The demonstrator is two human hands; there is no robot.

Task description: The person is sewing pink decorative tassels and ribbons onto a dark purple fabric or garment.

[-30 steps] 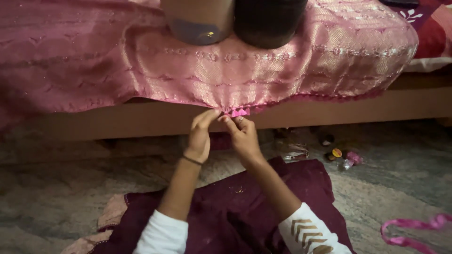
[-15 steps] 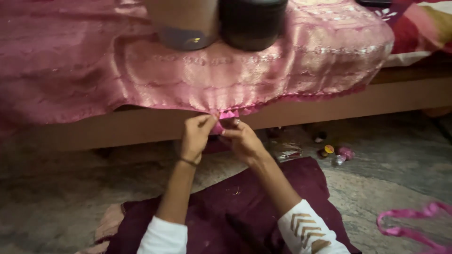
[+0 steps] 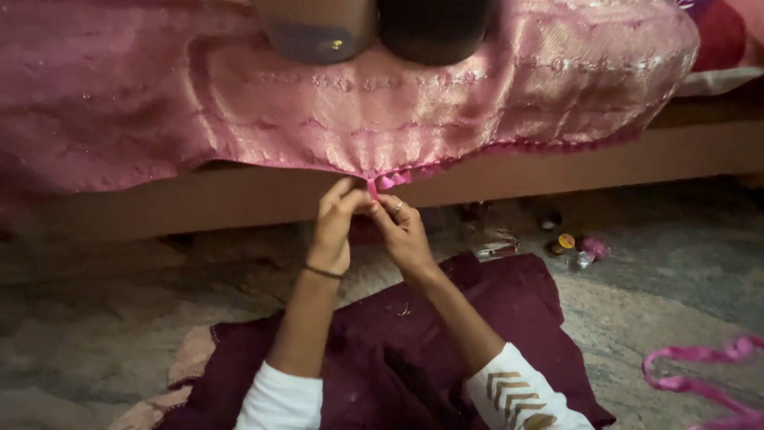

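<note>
- A small pink tassel (image 3: 372, 188) hangs from the lower edge of a pink woven cloth (image 3: 382, 119), at the lowest dip of that edge, in front of the bed's wooden side rail (image 3: 199, 203).
- The left hand (image 3: 334, 227) reaches up to the tassel, its fingers (image 3: 344, 191) pressed together and pinching it from the left.
- The right hand (image 3: 404, 231) meets it from the right; its fingers (image 3: 380, 209) are bunched at the same spot, touching the left hand's, and one wears a ring (image 3: 398, 209).
- A thin dark bracelet (image 3: 322, 272) circles the left wrist; both forearms come out of white sleeves, the right one (image 3: 521, 394) with gold chevrons.
- More pink tassels (image 3: 406, 177) line the cloth's edge just right of the hands.
- The cloth drapes over the bed, with two rounded vessels on it at the top of the view, a grey one (image 3: 318, 36) and a dark one (image 3: 434, 32).
- Below the arms a maroon fabric (image 3: 414, 334) lies spread on the floor (image 3: 95, 318).
- Small spools and bits (image 3: 569, 243) sit on the floor near the rail, right of the hands.
- A pink ribbon (image 3: 700, 370) curls on the floor at the far right, well apart.
</note>
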